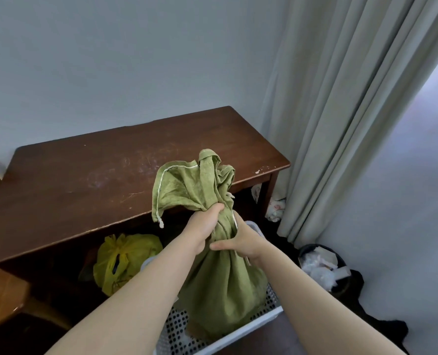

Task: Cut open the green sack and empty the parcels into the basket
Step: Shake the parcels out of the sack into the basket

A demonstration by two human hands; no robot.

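The green sack (223, 290) stands upright inside a white perforated basket (253, 326) on the floor. Its neck is bunched, and the loose top flops above with a white cord (159, 190) along its edge. My left hand (205, 226) is clenched around the neck from the left. My right hand (246, 242) presses against the neck from the right and holds a thin metal tool, apparently scissors (235, 221), whose tip points up along the fabric. The sack hides any parcels inside it.
A dark wooden table (110, 175) stands just behind the basket, with a yellow plastic bag (125, 257) underneath it. A black bin (323, 267) full of crumpled paper sits to the right by the grey curtain (341, 124). Walls close off the back and right.
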